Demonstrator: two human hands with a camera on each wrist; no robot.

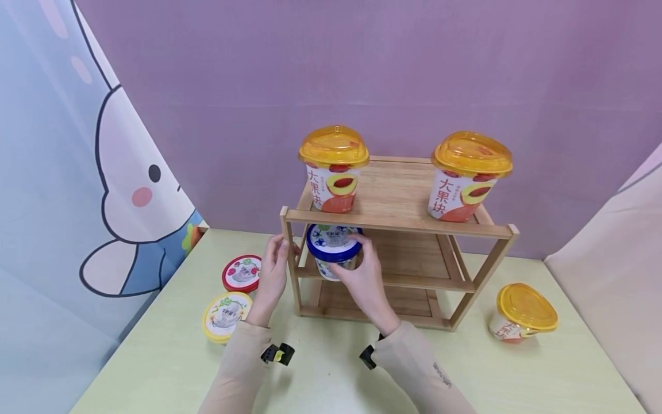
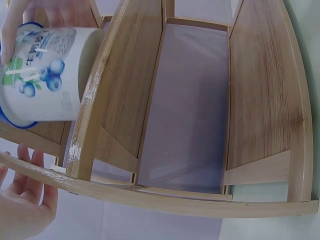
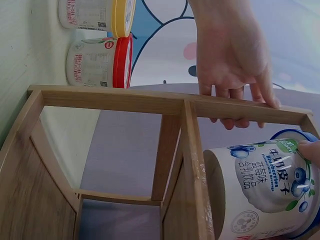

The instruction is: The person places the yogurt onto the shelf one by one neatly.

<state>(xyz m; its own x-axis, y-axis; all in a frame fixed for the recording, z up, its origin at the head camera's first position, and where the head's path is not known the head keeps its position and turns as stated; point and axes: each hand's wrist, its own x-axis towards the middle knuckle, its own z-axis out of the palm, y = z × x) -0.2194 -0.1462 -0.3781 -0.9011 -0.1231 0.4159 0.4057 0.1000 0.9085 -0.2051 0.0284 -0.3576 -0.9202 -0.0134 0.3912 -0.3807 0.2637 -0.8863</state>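
Note:
My right hand (image 1: 363, 278) grips a white tub with a blue lid (image 1: 333, 240) by its lid and side, at the left end of the rack's middle level. Blueberries are printed on the tub (image 2: 44, 75); its base is close over the front rail of the middle shelf in the left wrist view. My left hand (image 1: 274, 270) holds the front left post of the wooden rack (image 1: 400, 282), fingers behind it and thumb in front, as the right wrist view (image 3: 232, 60) shows.
Two peach cups with orange domed lids (image 1: 338, 167) (image 1: 468, 178) stand on the top shelf. A third orange-lidded cup (image 1: 522, 313) is on the table at right. Left of the rack stand a red-lidded tub (image 1: 242, 272) and a yellow-lidded tub (image 1: 226, 316). Curtains hang behind.

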